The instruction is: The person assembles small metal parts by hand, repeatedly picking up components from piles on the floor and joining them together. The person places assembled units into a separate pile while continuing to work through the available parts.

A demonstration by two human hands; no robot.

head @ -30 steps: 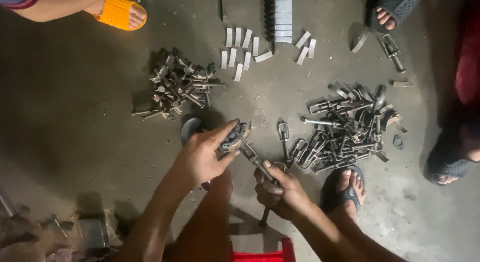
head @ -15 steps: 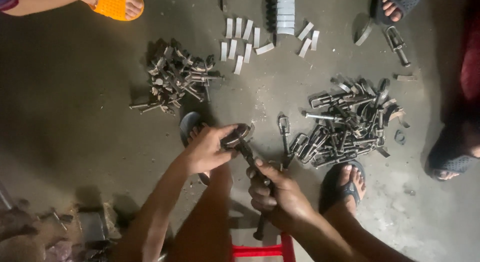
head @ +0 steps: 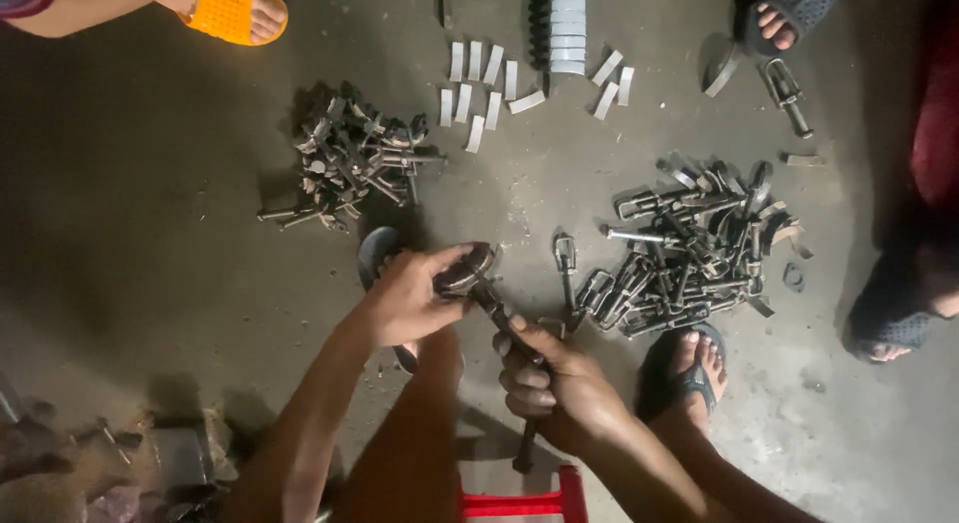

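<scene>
My left hand (head: 412,295) grips a dark metal clamp (head: 466,274) just above the concrete floor. My right hand (head: 551,381) is closed round the handle of a long dark tool (head: 523,449) whose upper end meets the clamp. Both hands are close together at the lower middle of the view. A loose U-shaped clamp (head: 566,263) lies on the floor just right of them. My foot in a dark sandal (head: 689,368) rests at the lower right.
A heap of metal clamps and bolts (head: 699,248) lies right of the hands, a smaller heap of bolts (head: 352,163) upper left. Several flat metal strips (head: 483,88) lie at the top. Other people's feet: orange sandal (head: 232,9) top left, dark sandals (head: 777,8) top right.
My left hand has turned the clamp slightly and my right hand has shifted its grip on the tool handle. The view has moved a little.
</scene>
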